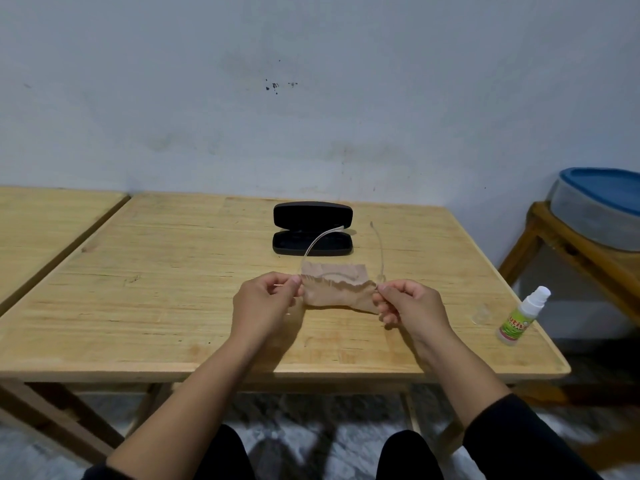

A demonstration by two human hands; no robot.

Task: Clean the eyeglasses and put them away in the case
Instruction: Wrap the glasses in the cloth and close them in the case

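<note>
1. Left hand point(268, 299): we see its thumb and forefinger pinched shut on the left end of the clear, thin-framed eyeglasses point(313, 249), held above the pale wooden bench point(145, 292); the other fingers curl loosely under.
2. Eyeglasses: held between the two hands, over the middle of the bench, their temples spread and pointing away from us towards the wall. The left temple arcs across our sight of the case; whether it touches the case we cannot tell.
3. Beige, frayed-edged cleaning cloth point(337, 287): it is draped over the front of the frame and hides the lenses, so we cannot judge how clean they are.
4. Black, oblong hard case point(312, 233): it lies open on the bench behind the eyeglasses, lid raised, hollow empty.
5. Right hand point(408, 304): closed in a fingertip pinch on the right end of the frame and the cloth's corner.
6. Small clear spray bottle with a green label point(523, 315): it stands near the right edge of the bench, well apart from both hands, a clear cap point(480, 315) just beside it.
7. Step in hand, as we judge: wiping the lenses. The next move calls for freeing the cloth, folding both temples and lowering the frame into the case.
</note>
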